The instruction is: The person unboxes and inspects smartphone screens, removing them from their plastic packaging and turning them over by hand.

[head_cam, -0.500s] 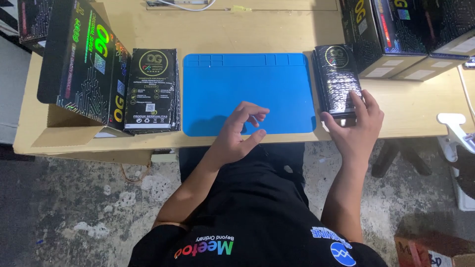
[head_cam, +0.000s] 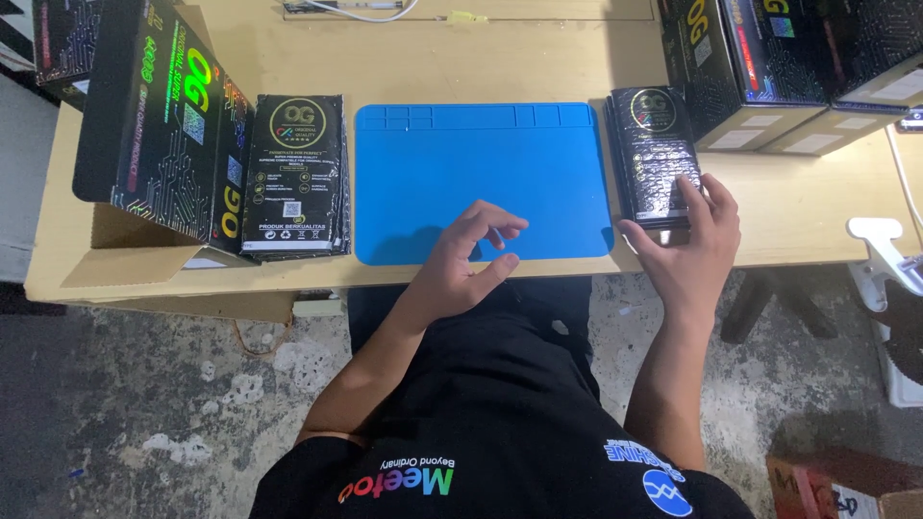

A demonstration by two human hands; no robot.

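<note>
right hand point(head_cam: 690, 245) gripping top packet off stack point(head_cam: 656, 154) at mat's point(head_cam: 481, 163) right edge; left hand point(head_cam: 471, 259) empty, loosely curled at near edge.

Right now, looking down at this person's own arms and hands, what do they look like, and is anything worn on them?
Both the left hand and the right hand are bare: no gloves, and no rings, watch or bands show. The forearms are uncovered too. The only clothing that reaches the arms is a black short-sleeved shirt, with colourful lettering on the chest and a blue-and-white round emblem near the right sleeve.
</note>
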